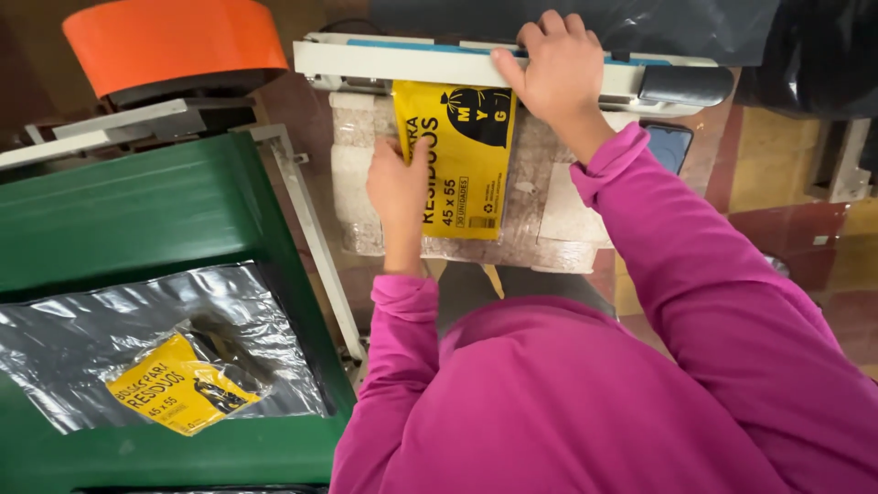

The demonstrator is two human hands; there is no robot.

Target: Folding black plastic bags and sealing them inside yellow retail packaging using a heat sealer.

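Note:
My right hand [555, 69] presses down on the white bar of a heat sealer [402, 62] at the top of the view. Under the bar lies a clear packet with a yellow and black label [464, 165], its top edge tucked into the sealer. My left hand [399, 192] lies flat on the packet's left side, holding it against a pale padded surface [352, 174]. Both arms wear pink sleeves.
A green bin [137, 210] stands at the left, with a silvery plastic sheet [101, 329] and another yellow-labelled packet [181, 393] on it. An orange curved cover [174, 41] is at the top left. A dark phone [669, 146] lies right of the sealer.

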